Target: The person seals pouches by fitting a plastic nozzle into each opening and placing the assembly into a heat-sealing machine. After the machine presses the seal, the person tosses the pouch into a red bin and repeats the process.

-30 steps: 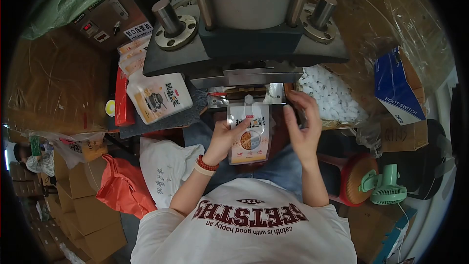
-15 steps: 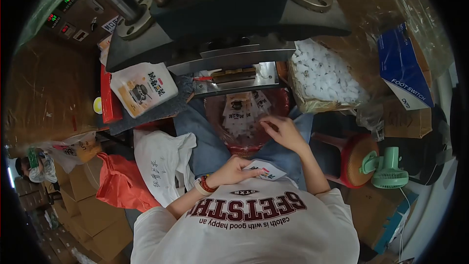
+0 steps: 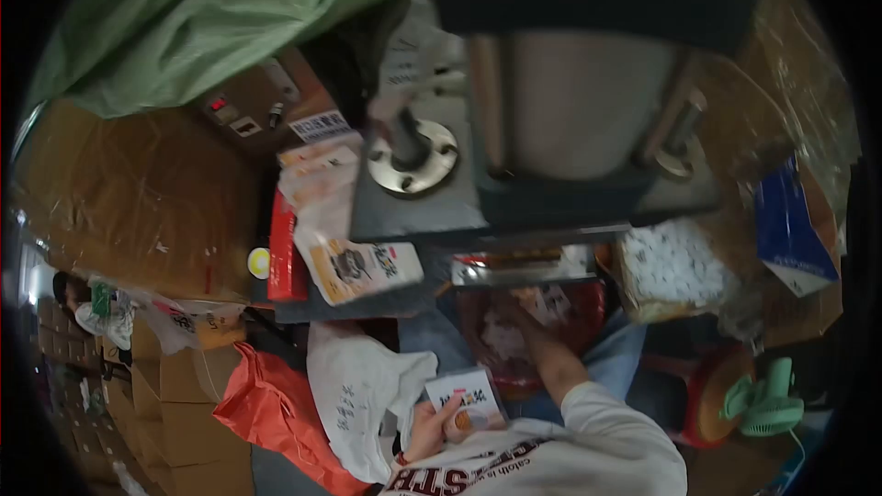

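My left hand (image 3: 426, 430) is closed on a printed pouch (image 3: 467, 399) with a white top, dark lettering and a food picture. The pouch lies close over my lap, my thumb across its front. My right hand (image 3: 511, 309) reaches into a red basin (image 3: 588, 335) between my knees, among white printed packets (image 3: 554, 301). Its fingers are dim and smeared, so I cannot tell whether they grip anything. Just beyond the basin is the metal bed (image 3: 577, 264) of a heavy press (image 3: 418, 216).
At the left, a stack of printed pouches (image 3: 358, 268) lies beside a red box (image 3: 286, 253). A carton of small white pieces (image 3: 675, 266) stands at the right, near a blue box (image 3: 788, 220). A green fan (image 3: 770, 404) and white bag (image 3: 354, 395) flank me.
My right hand has gone forward, deeper into the basin. The pouch in my left hand now shows its printed front. The whole view has swung, shifting the scene right and down.
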A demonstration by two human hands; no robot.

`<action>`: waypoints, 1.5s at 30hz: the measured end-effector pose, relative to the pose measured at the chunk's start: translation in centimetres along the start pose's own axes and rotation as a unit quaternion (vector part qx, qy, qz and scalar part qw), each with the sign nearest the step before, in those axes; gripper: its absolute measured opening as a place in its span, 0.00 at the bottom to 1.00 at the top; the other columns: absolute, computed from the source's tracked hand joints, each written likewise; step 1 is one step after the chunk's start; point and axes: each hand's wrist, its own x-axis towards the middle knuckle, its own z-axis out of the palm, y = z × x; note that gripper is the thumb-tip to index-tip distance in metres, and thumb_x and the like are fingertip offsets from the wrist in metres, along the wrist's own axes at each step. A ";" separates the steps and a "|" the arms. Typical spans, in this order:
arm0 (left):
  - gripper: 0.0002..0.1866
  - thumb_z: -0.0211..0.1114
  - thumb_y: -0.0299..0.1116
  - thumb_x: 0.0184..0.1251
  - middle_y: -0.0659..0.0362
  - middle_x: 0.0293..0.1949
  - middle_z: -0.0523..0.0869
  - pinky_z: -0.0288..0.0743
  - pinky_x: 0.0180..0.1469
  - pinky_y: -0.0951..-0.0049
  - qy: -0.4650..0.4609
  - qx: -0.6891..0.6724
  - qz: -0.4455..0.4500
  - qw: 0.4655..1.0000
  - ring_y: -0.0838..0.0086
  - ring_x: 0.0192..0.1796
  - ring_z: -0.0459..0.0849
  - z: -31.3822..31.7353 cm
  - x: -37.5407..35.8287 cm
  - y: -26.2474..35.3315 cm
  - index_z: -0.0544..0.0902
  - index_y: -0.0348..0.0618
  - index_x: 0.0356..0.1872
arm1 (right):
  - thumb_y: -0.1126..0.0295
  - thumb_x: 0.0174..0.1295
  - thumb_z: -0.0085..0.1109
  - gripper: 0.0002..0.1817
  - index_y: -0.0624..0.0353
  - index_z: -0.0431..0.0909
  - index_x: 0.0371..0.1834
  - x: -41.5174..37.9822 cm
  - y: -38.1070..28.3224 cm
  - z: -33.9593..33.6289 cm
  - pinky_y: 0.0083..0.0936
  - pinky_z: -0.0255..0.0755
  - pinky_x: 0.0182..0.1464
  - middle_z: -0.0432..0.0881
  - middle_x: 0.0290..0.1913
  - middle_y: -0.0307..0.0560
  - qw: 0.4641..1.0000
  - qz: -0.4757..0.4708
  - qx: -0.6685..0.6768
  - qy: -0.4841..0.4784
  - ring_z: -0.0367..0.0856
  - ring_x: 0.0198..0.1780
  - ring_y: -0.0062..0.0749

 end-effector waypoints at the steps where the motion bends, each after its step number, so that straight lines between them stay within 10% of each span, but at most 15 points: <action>1: 0.14 0.62 0.31 0.68 0.51 0.44 0.86 0.81 0.45 0.71 0.020 -0.019 -0.018 0.999 0.70 0.42 0.86 -0.5 -0.3 0.3 0.81 0.29 0.46 | 0.66 0.67 0.43 0.28 0.69 0.59 0.69 5.4 7.7 6.3 0.37 0.54 0.70 0.62 0.68 0.66 0.993 -0.090 -0.073 0.013 0.62 0.69 0.52; 2: 0.13 0.64 0.31 0.68 0.51 0.43 0.86 0.81 0.45 0.72 0.043 -0.041 -0.041 0.997 0.71 0.42 0.86 -0.8 -0.4 0.6 0.81 0.30 0.46 | 0.65 0.68 0.42 0.28 0.70 0.59 0.68 6.3 8.6 9.1 0.35 0.54 0.71 0.60 0.70 0.62 0.978 -0.038 0.190 0.070 0.61 0.69 0.49; 7: 0.15 0.64 0.34 0.67 0.51 0.43 0.86 0.81 0.45 0.74 0.004 -0.086 -0.054 0.995 0.72 0.41 0.86 -1.2 0.5 2.0 0.81 0.30 0.46 | 0.68 0.64 0.52 0.21 0.65 0.70 0.58 0.3 10.8 11.3 0.30 0.64 0.62 0.72 0.59 0.55 0.999 -0.008 0.022 -0.048 0.71 0.60 0.36; 11: 0.16 0.64 0.33 0.68 0.54 0.42 0.87 0.78 0.45 0.76 -0.110 0.002 -0.028 0.993 0.75 0.40 0.84 -0.3 2.5 2.5 0.81 0.29 0.48 | 0.74 0.61 0.56 0.11 0.61 0.81 0.46 -5.6 -0.3 1.3 0.25 0.72 0.52 0.82 0.47 0.46 0.991 0.099 -0.040 -0.076 0.79 0.49 0.27; 13: 0.14 0.65 0.35 0.67 0.60 0.37 0.87 0.75 0.39 0.80 -0.141 0.106 0.054 0.983 0.81 0.36 0.82 0.7 3.0 3.4 0.83 0.31 0.44 | 0.79 0.58 0.56 0.13 0.62 0.81 0.47 -8.0 0.8 -1.4 0.24 0.76 0.45 0.83 0.38 0.41 0.944 0.035 0.328 0.031 0.81 0.39 0.26; 16: 0.12 0.70 0.36 0.62 0.68 0.28 0.84 0.69 0.32 0.83 -0.083 0.370 0.215 0.900 0.86 0.30 0.76 2.3 3.8 7.4 0.87 0.36 0.35 | 0.75 0.64 0.58 0.11 0.58 0.80 0.50 -18.3 -11.3 -9.7 0.16 0.72 0.47 0.81 0.40 0.35 0.871 -0.082 0.447 0.187 0.78 0.41 0.17; 18: 0.10 0.72 0.31 0.57 0.58 0.29 0.87 0.73 0.39 0.80 -0.043 0.304 0.232 0.923 0.83 0.34 0.82 4.6 2.9 9.6 0.87 0.37 0.37 | 0.79 0.62 0.59 0.12 0.63 0.79 0.49 -24.6 -17.3 -14.2 0.19 0.71 0.47 0.81 0.44 0.41 0.871 -0.169 0.366 0.279 0.78 0.43 0.22; 23: 0.17 0.61 0.18 0.45 0.58 0.40 0.88 0.79 0.48 0.69 -0.001 0.435 0.612 0.661 0.63 0.46 0.86 9.2 0.8 11.9 0.87 0.43 0.39 | 0.86 0.53 0.61 0.13 0.69 0.79 0.43 -33.6 -23.4 -19.0 0.28 0.74 0.47 0.80 0.46 0.54 0.795 -0.435 0.002 0.423 0.80 0.45 0.40; 29: 0.22 0.60 0.19 0.42 0.57 0.42 0.88 0.80 0.47 0.69 -0.103 0.513 0.617 0.587 0.62 0.45 0.86 10.8 -0.9 12.5 0.86 0.43 0.43 | 0.86 0.48 0.63 0.17 0.67 0.81 0.44 -33.1 -23.8 -19.9 0.33 0.75 0.46 0.81 0.44 0.54 0.798 -0.515 -0.053 0.307 0.80 0.44 0.46; 34: 0.12 0.63 0.21 0.53 0.56 0.38 0.89 0.80 0.40 0.74 -0.223 0.452 0.510 0.697 0.68 0.38 0.88 11.3 1.3 11.1 0.86 0.40 0.39 | 0.79 0.54 0.63 0.21 0.65 0.77 0.54 -31.8 -22.4 -20.6 0.33 0.73 0.51 0.79 0.50 0.54 0.855 -0.442 0.043 0.269 0.78 0.50 0.46; 36: 0.07 0.65 0.29 0.64 0.59 0.38 0.88 0.79 0.39 0.78 -0.223 0.420 0.145 0.868 0.79 0.37 0.86 11.2 4.5 9.1 0.85 0.36 0.38 | 0.75 0.56 0.64 0.25 0.62 0.73 0.59 -30.8 -21.7 -20.4 0.33 0.69 0.57 0.78 0.53 0.53 0.872 -0.332 0.013 0.360 0.75 0.55 0.45; 37: 0.11 0.65 0.34 0.67 0.59 0.35 0.88 0.78 0.35 0.79 -0.226 0.254 0.154 0.928 0.81 0.34 0.85 12.1 5.3 7.6 0.85 0.33 0.38 | 0.75 0.57 0.64 0.24 0.62 0.73 0.58 -31.0 -21.2 -20.9 0.32 0.69 0.57 0.78 0.53 0.54 0.872 -0.308 0.038 0.378 0.76 0.55 0.45; 45: 0.13 0.67 0.33 0.64 0.54 0.41 0.87 0.81 0.41 0.76 -0.214 0.066 0.027 0.974 0.75 0.39 0.87 15.1 10.1 10.8 0.82 0.32 0.41 | 0.72 0.59 0.60 0.14 0.63 0.78 0.48 -28.5 -14.6 -25.9 0.36 0.72 0.51 0.80 0.45 0.55 0.869 0.012 -0.220 0.442 0.78 0.46 0.50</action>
